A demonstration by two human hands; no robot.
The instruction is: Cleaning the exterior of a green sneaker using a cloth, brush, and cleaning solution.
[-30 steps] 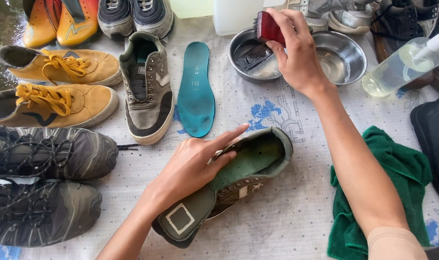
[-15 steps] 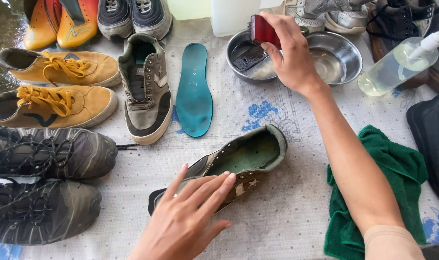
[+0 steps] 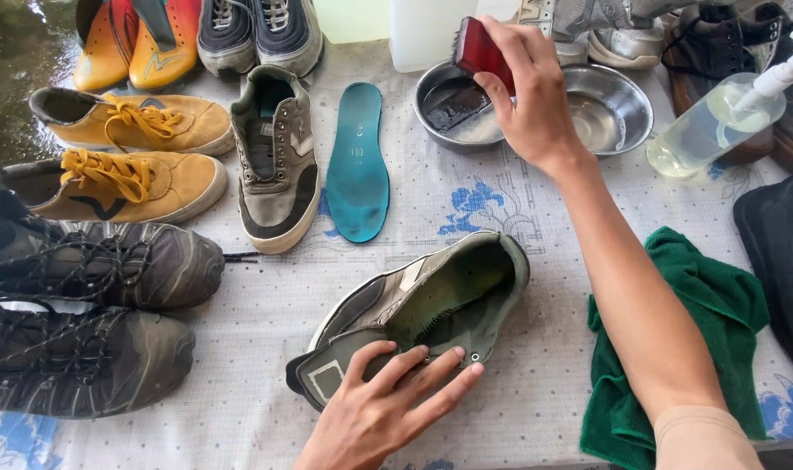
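Note:
An unlaced olive-grey sneaker point(image 3: 431, 300) lies on its side in the middle of the patterned cloth, its opening facing me. My left hand point(image 3: 388, 405) grips its toe end, fingers spread over the tongue and near side. My right hand point(image 3: 527, 91) holds a dark red brush point(image 3: 482, 48) above the left of two steel bowls point(image 3: 449, 109), bristles toward the water. The matching sneaker point(image 3: 275, 161) stands upright beyond, with a teal insole point(image 3: 357, 161) beside it.
Mustard sneakers point(image 3: 118, 161) and dark muddy trainers point(image 3: 92, 305) line the left. A green towel point(image 3: 719, 313) lies at right under my forearm. A clear pump bottle point(image 3: 719, 122), a second bowl point(image 3: 614, 104), a white jug and more shoes fill the far edge.
My left hand left the shoe's opening, drew back, then took hold of the toe end; the shoe rolled further onto its side. The right hand with the brush stayed over the bowl.

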